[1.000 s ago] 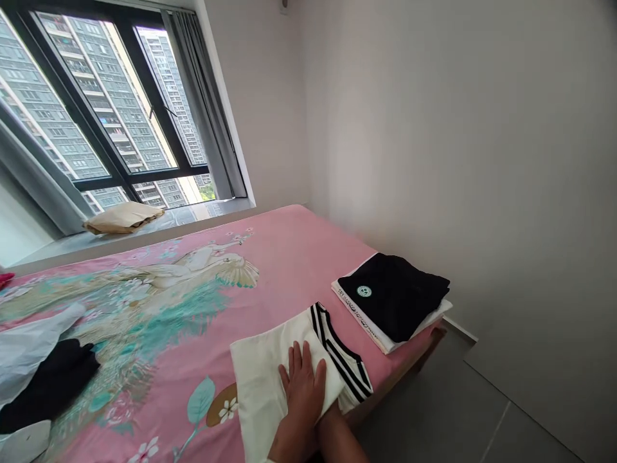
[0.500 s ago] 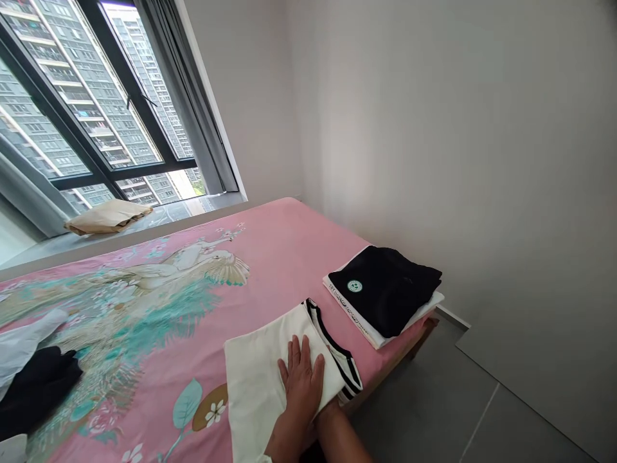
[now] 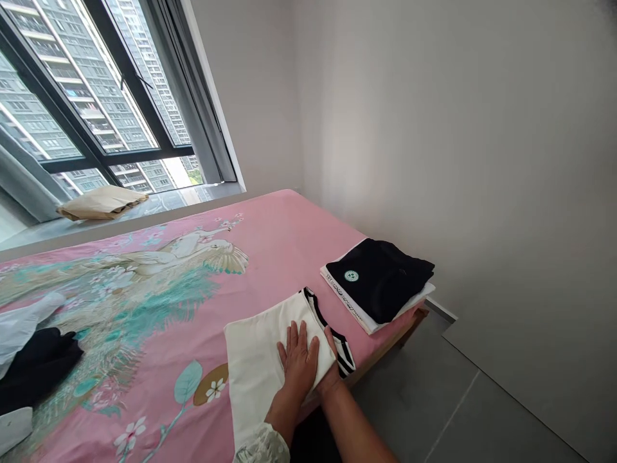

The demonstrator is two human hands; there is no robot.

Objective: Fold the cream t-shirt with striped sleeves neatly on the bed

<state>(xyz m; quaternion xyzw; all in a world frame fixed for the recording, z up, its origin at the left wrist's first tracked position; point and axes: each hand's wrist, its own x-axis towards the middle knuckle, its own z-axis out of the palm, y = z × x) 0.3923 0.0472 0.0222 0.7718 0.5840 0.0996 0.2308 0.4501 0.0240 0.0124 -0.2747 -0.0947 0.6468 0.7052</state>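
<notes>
Cream T-shirt (image 3: 260, 360), one, folded into a flat rectangle of soft knit cloth, with a black-and-white striped collar (image 3: 332, 328) at its far right corner; it lies at the near right edge of the bed (image 3: 284, 238). Hands, two: the left hand (image 3: 299, 360) rests palm down on the shirt with fingers (image 3: 294, 337) spread flat and holding nothing; the right hand (image 3: 332, 366) sits at the shirt's right edge under the collar end, thumb on top of the cloth, the rest of its fingers hidden, so whether it grips the fabric cannot be told. A white lace-like cuff (image 3: 260, 447) shows at the left wrist. Bed sheet, one, smooth pink fabric printed with a pale bird, teal foliage and small blossoms. Stack of folded garments (image 3: 378, 283), one, near the shirt but apart from it at the bed's right corner: a black piece with a small round green-and-white badge on top, a white piece with a printed edge beneath. Loose clothes at the far left of the bed, two seen: one black crumpled garment (image 3: 36, 366) and one white garment (image 3: 22, 321) beside it. Tan cushion-like bundle (image 3: 99, 202), one, on the grey window sill. Window (image 3: 87, 96), one, dark-framed, showing high-rise blocks. Walls plain white; floor of grey tiles (image 3: 434, 411).
</notes>
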